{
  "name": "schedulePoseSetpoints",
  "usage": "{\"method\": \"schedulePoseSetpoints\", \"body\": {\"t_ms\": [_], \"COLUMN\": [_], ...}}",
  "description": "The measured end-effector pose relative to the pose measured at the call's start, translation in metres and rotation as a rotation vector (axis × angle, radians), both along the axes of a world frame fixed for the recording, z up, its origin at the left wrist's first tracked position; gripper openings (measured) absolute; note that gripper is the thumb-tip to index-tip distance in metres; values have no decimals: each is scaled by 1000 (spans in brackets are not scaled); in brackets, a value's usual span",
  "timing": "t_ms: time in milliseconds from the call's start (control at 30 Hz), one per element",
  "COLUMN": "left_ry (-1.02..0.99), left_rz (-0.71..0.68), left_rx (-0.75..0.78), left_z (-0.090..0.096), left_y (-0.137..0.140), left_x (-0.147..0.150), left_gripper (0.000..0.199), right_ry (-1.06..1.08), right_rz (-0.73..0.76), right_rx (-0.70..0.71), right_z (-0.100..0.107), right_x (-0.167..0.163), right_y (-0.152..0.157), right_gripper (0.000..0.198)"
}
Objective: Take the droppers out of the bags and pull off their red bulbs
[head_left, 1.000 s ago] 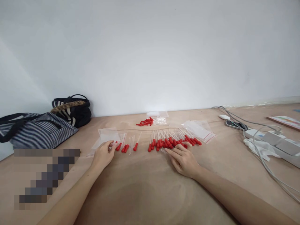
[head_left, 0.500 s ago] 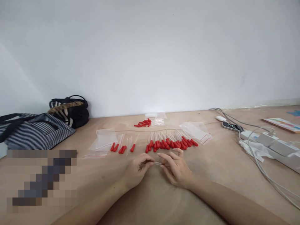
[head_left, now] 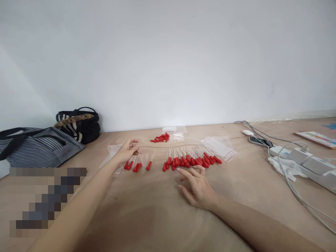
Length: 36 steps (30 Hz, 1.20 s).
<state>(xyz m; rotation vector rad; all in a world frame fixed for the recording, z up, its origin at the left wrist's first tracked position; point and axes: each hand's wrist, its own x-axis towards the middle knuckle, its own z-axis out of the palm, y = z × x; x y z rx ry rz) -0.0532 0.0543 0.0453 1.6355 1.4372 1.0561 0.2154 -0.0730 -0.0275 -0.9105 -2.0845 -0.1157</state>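
My left hand reaches over the left group of droppers, fingers pinched at the upper end of a thin clear tube. Under and beside it lie several droppers with red rubber bulbs and several clear tubes without bulbs. The hand and wrist partly cover a clear zip bag. My right hand rests near the table's middle, fingers apart and holding nothing. Just beyond it is a larger spread of red-bulbed droppers, tubes pointing away.
Loose red bulbs and a bundle of clear tubes lie by the wall. More zip bags are right of the droppers. Striped bag and dark bag stand left; power strip and cables lie right.
My left hand has moved from beside the right hand, where a clear tube was between them, out to the left group. My right hand stays in place, its fingers now clear of the tube.
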Motion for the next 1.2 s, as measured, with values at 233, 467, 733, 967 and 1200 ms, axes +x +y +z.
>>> {"method": "schedulePoseSetpoints", "body": {"t_ms": [233,467,733,967,1200], "left_ry": [358,670,874,970,1044], "left_rz": [-82,-91,-89,-85,-75], "left_rx": [-21,31,91,175,169], "left_z": [-20,-28,-30,-34,-31], "left_y": [30,31,28,23,7], "left_x": [18,34,44,45,46], "left_gripper": [18,12,6,12,30], "right_ry": [-2,-26,-22,-26,-33], "right_rz": [11,-2,31,44,40], "right_rx": [-7,10,8,-8,-7], "right_z": [-1,-2,-2,-1,-1], "right_x": [2,3,3,3,3], "right_y": [0,1,1,1,1], "right_gripper": [48,48,47,45,44]}}
